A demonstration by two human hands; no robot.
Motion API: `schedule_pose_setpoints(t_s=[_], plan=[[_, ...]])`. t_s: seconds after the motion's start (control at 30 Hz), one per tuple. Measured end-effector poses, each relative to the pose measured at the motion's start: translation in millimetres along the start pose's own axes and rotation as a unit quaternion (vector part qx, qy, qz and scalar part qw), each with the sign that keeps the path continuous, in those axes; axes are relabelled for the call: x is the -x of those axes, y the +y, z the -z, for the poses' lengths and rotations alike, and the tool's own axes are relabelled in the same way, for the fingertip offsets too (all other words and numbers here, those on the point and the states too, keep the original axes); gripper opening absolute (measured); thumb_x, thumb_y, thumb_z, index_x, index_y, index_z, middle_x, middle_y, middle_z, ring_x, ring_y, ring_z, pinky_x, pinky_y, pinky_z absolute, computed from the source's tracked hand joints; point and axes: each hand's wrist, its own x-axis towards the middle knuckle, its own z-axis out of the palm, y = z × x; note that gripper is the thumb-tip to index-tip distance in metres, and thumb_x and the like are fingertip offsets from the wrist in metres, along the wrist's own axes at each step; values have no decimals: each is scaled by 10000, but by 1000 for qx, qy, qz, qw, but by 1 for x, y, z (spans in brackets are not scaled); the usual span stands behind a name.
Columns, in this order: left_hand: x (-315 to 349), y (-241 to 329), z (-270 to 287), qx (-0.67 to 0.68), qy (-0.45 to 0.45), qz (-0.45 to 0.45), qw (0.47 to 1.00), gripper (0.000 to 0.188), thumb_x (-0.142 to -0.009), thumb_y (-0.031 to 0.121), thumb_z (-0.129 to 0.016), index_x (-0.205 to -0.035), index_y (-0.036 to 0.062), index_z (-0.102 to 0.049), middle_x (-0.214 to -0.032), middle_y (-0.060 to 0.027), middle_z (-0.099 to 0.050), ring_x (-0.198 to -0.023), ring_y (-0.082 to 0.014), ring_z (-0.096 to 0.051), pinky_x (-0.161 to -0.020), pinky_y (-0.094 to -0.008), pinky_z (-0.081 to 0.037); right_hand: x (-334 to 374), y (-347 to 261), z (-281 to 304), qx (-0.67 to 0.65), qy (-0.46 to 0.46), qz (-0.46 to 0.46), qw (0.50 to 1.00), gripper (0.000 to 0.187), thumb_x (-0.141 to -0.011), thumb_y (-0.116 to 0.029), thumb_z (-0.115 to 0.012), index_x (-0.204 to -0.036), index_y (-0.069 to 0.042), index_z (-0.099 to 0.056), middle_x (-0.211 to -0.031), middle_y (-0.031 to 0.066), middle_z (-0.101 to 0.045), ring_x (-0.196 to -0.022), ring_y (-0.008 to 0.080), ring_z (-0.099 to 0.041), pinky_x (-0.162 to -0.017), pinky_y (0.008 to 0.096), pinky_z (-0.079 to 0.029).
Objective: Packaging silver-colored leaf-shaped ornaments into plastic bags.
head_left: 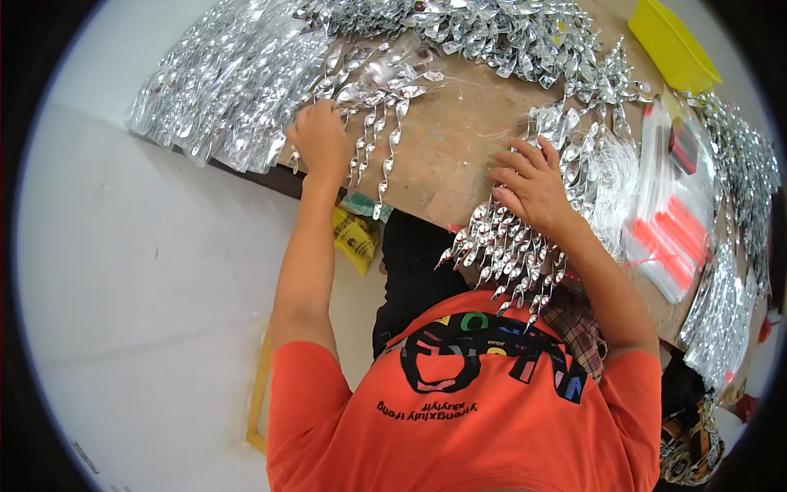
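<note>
My left hand (321, 141) is closed at the table's front edge, its fingertips turned away. What it grips, if anything, is hidden. Beside it several silver twisted strands (385, 156) hang toward the edge, with blurred clear plastic (385, 72) just beyond. My right hand (531, 182) rests with fingers spread on a bunch of silver spiral strands (512, 254), whose ends droop over the edge toward my shirt. Thin clear threads (484, 86) trail across the tabletop between the hands.
Packed silver strands in clear sleeves (221, 90) cover the table's left end. A silver heap (516, 37) lies at the back. To the right are a yellow basket (674, 45), clear bags with red strips (672, 234), white threads (611, 184) and more silver strands (721, 312).
</note>
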Motion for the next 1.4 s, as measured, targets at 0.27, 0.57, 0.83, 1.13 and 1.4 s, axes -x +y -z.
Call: schedule_pose_setpoints(t_s=[0.27,0.57,0.83,1.13,1.4], plan=[[-17,16,16,158,20,96,983,155,-938,160,-489,-1009,39,-556,-1017,-113,-622,-869,-292,-604,-783,-421,-439,1,2,-1,5,5,-2,1000,214,-841,-307,-600,-1002,-170,-631,-1188,19,-566,-1255,248,-420,-1107,482,-179],[-45,-31,28,546,191,267,771,229,-961,138,-459,-1062,-47,-368,-922,-149,-578,-806,-196,-623,-734,-287,-483,1,-1,-1,1,8,0,1000,205,-840,-299,-600,-998,-174,-632,-1187,16,-567,-1259,245,-418,-1108,477,-178],[-2,88,87,509,-99,187,834,229,-937,158,-534,-1086,-11,-490,-851,-65,-545,-691,-112,-596,-575,-253,-467,4,4,-1,0,18,-4,1000,254,-852,-322,-602,-1042,-156,-622,-1207,30,-566,-1244,248,-439,-1096,482,-194],[102,147,51,472,-252,31,844,294,-895,182,-581,-1122,-3,-570,-870,-132,-626,-763,-254,-633,-703,-344,-486,34,-9,55,-41,76,-45,995,293,-821,-190,-675,-1099,-122,-612,-1221,85,-577,-1225,285,-475,-1067,501,-279],[62,148,30,471,-267,0,841,613,-877,380,-611,-1313,-24,-460,-1245,-240,-537,-1158,-332,-521,-967,-393,-394,134,-58,55,-180,148,-328,916,437,-846,-100,-592,-1272,-62,-503,-1368,236,-429,-1232,352,-452,-1047,399,-328]])
